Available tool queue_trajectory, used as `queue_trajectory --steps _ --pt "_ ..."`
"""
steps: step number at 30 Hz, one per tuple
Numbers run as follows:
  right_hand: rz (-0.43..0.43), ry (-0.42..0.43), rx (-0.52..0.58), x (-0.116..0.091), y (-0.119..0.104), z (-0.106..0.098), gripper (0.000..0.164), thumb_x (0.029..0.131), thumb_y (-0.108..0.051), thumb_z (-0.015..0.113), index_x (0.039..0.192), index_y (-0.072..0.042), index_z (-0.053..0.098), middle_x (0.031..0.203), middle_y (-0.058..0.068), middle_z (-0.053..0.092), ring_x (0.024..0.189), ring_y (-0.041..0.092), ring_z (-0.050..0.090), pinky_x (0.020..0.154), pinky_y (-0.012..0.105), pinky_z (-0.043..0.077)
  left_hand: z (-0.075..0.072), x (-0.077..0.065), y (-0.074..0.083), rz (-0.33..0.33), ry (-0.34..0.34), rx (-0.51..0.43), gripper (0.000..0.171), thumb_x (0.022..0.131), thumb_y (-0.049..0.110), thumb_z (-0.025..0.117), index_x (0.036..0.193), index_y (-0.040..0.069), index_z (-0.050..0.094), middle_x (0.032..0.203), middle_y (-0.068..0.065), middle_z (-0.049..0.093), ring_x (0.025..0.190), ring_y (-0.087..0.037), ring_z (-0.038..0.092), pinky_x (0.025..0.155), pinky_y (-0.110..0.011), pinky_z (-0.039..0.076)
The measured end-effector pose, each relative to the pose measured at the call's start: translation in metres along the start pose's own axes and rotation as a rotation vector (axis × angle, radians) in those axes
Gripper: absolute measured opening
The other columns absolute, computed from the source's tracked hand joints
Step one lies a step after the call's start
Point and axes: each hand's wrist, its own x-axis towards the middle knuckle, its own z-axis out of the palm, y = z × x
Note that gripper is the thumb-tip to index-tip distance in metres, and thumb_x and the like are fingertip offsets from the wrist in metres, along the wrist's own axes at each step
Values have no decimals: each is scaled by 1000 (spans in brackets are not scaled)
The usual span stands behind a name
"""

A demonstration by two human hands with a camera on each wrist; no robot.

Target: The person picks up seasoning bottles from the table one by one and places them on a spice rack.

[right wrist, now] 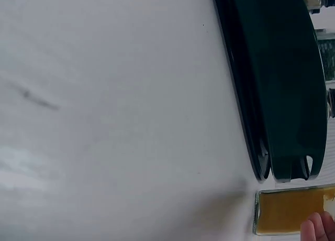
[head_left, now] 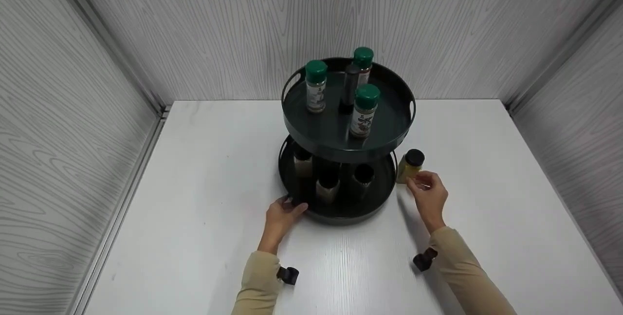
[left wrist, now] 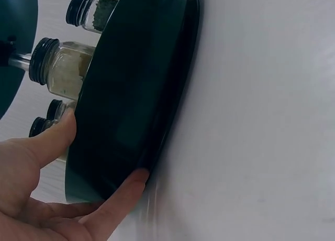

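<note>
A dark two-tier round rack stands at the middle of the table. My left hand [head_left: 282, 217] grips the front left of its lower tray [left wrist: 120, 110], thumb at the rim and a finger low on the outer wall. To the right of that tray, my right hand [head_left: 430, 198] holds a spice jar [head_left: 408, 168] with a black lid and yellow-brown contents. Its fingertips [right wrist: 316, 228] lie against the jar's label. The jar is upright beside the tray, at or close to the tabletop.
Green-capped shakers [head_left: 316, 88] and a dark bottle [head_left: 351, 86] stand on the upper tray [head_left: 336, 139]. Several black-lidded jars [left wrist: 65, 68] sit on the lower tray, partly shaded. Pale wood-grain panels [head_left: 229, 27] enclose the white table [head_left: 204, 183] at the back and sides.
</note>
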Motion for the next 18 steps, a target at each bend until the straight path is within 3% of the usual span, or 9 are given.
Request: queue_trajectory --steps 7,14,18 --pt "39 3 -52 4 2 -4 33 78 -2 76 105 8 60 101 27 67 74 -9 56 66 1 47 -1 2 0 -15 0 8 63 92 26 64 134 -16 43 120 -30 64 113 -39 63 100 -46 52" --pt "79 -43 -98 9 4 -4 43 79 -5 76 115 8 55 113 26 62 101 29 63 74 3 45 -1 3 1 -26 -8 11 62 94 26 63 135 -16 44 122 -31 62 116 -39 62 101 -47 51" --pt "134 -106 -107 12 4 -5 51 82 -8 74 124 7 51 124 26 57 117 36 57 87 14 48 -1 2 1 -34 -12 25 61 94 26 62 136 -15 43 124 -31 61 117 -39 61 102 -47 50"
